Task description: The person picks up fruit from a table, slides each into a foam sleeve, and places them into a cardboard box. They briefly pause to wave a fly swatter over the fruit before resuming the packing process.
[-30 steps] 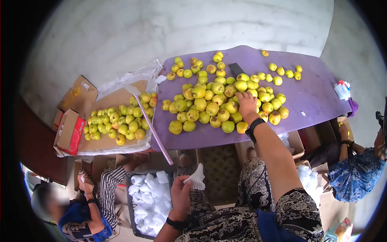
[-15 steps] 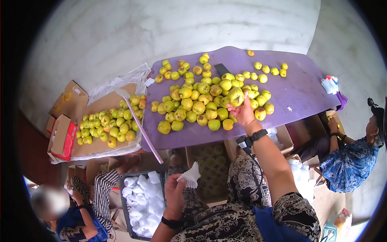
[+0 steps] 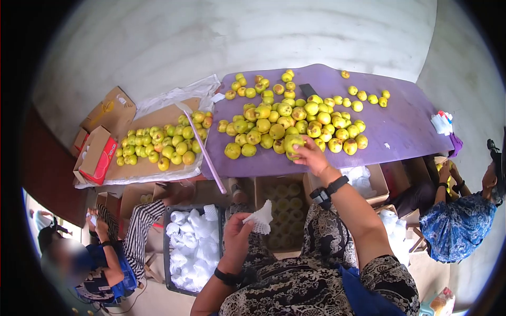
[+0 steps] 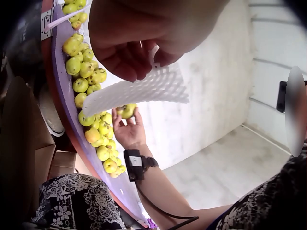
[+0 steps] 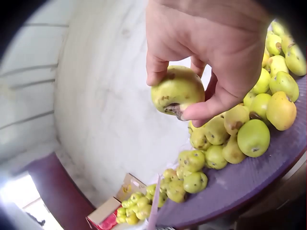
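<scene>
My right hand grips a yellow-green apple between thumb and fingers, at the front of the apple pile on the purple-covered table. Brown marks show around the hollow at one end of the held apple. Below the table edge, over my lap, my left hand pinches a white foam net sleeve by one end. The sleeve hangs flattened and unfilled, its mesh plain in the left wrist view. Many loose apples, some with brown patches, lie heaped behind the right hand.
A black crate of white foam nets stands left of my legs. Under the table sits a box of apples. A pinkish strip separates a second apple heap at left. People sit on both sides.
My right hand has taken an apple from the pile and brought it toward the table's front edge. The left hand still holds the foam net, raised slightly.
</scene>
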Demonstrator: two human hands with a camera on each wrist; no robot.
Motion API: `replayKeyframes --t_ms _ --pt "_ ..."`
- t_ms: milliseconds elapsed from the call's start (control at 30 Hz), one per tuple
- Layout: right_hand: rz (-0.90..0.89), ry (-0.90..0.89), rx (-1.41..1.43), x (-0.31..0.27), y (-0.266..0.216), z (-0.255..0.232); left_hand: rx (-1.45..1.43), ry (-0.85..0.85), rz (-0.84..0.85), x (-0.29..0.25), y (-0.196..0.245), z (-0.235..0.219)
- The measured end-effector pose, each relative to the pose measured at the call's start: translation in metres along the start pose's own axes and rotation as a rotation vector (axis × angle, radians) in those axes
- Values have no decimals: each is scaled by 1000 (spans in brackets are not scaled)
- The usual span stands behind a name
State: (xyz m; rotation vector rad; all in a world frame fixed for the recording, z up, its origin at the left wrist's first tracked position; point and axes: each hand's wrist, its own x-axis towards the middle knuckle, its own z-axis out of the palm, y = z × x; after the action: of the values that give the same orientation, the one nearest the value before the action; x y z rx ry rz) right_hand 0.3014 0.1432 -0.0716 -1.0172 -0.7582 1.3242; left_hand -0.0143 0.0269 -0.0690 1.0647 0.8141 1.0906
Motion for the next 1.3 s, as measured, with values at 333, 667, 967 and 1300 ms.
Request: replayKeyframes --t_ms 333,667,967,1300 --pt "-334 130 -1283 37 69 64 1 69 -22 -6 9 -19" --pt "-554 102 -1877 73 101 60 -31 143 -47 6 0 -44" --pt "-771 374 -1312 94 43 72 -66 171 -94 22 -5 -51" --pt "-970 -480 -549 -69 -143 182 -94 87 -30 17 -4 -42"
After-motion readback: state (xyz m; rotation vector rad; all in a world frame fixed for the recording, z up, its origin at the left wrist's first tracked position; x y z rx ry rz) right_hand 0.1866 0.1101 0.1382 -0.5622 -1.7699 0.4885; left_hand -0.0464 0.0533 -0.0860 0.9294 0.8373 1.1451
